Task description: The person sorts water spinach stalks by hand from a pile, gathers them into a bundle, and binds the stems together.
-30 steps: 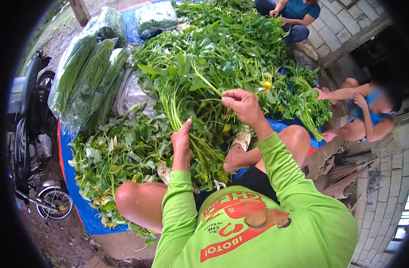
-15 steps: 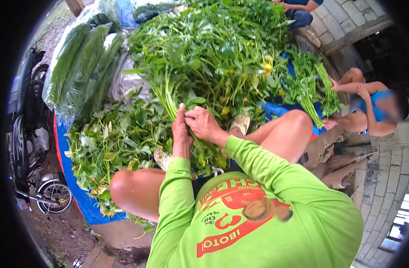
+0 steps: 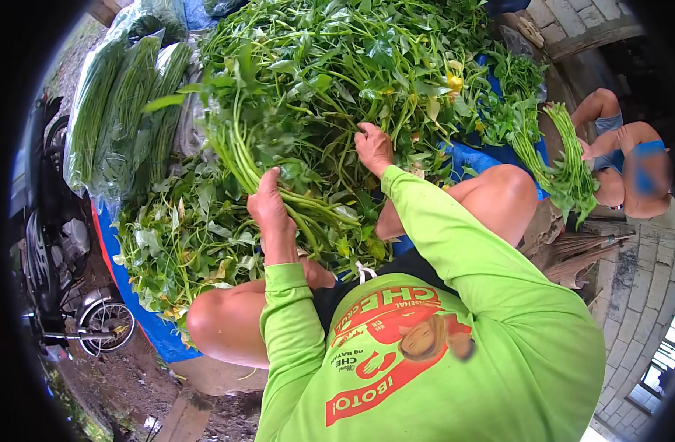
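A bundle of long green stems (image 3: pixel 238 156) is gripped in my left hand (image 3: pixel 271 210), its leafy tops pointing up and left and its lower ends hanging over my lap. To the right, my right hand (image 3: pixel 373 147) reaches into the near side of the big leafy pile (image 3: pixel 315 66). Its fingers are bent at the stems there, and whether they pinch one is too small to tell. Loose leaves and stems (image 3: pixel 197 228) lie below and left of the bundle, in front of my knee.
Clear plastic bags of stems (image 3: pixel 124 110) lie at the upper left on a blue tarp (image 3: pixel 131 309). A motorcycle (image 3: pixel 65 265) stands at the left. Another person (image 3: pixel 632 162) sits at the right beside bundled greens (image 3: pixel 569 162), near a block wall (image 3: pixel 639 295).
My right hand first came to the bundle beside my left hand, then moved away to the right onto the pile. My left hand and the bundle have shifted left. The other person's bundle has moved lower.
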{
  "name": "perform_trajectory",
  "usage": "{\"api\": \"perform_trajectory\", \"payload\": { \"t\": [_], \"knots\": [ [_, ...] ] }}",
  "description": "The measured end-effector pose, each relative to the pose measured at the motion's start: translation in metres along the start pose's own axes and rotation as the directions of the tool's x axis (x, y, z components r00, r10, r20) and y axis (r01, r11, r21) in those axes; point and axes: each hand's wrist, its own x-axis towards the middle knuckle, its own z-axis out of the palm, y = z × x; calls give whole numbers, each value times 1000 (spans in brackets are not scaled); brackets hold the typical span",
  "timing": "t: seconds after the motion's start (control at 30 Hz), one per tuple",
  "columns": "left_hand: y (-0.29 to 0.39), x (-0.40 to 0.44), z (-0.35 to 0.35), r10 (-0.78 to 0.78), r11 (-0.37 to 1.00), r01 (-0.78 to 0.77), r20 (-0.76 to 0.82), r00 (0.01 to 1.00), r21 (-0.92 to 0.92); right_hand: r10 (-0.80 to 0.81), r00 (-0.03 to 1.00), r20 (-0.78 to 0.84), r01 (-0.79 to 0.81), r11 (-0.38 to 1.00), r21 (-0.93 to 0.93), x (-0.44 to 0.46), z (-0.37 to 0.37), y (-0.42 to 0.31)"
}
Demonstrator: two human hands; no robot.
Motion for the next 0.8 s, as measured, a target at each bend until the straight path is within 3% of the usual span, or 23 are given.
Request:
{"api": "perform_trajectory", "payload": {
  "t": [0.13,0.17,0.2,0.27,0.33,0.4,0.43,0.53,0.6,0.67,0.8],
  "knots": [
    [-9,5,4,-49,999,49,31,998,7,89,986,143,-61,980,-189,25,1,-10],
    [-9,7,4,-44,999,44,24,999,22,-37,998,55,47,983,-180,28,0,-9],
    [-5,7,6,-51,999,51,27,998,17,-119,991,65,129,976,-174,32,-9,-14],
    [3,2,10,-71,997,70,31,997,10,-125,989,84,136,980,-145,28,-44,-50],
    [-6,12,10,-51,999,51,48,998,17,-145,973,179,123,984,131,31,-80,-78],
    [-7,10,13,-41,999,41,74,996,1,-233,949,214,114,883,455,30,-114,-102],
    [-5,10,15,-52,999,53,90,995,-9,-210,953,218,100,898,428,29,-127,-111],
    [-5,2,19,-76,997,78,147,986,-11,-80,873,481,-242,785,570,34,-164,-116],
    [-13,4,19,-43,999,48,151,988,-26,-208,857,472,-244,643,726,18,-192,-137],
    [-17,-2,13,-92,995,96,193,977,-9,-203,815,542,-288,670,684,17,-204,-137],
    [-9,-10,21,-96,995,98,201,975,-3,-202,864,461,-157,761,629,3,-207,-140]
  ]
}}
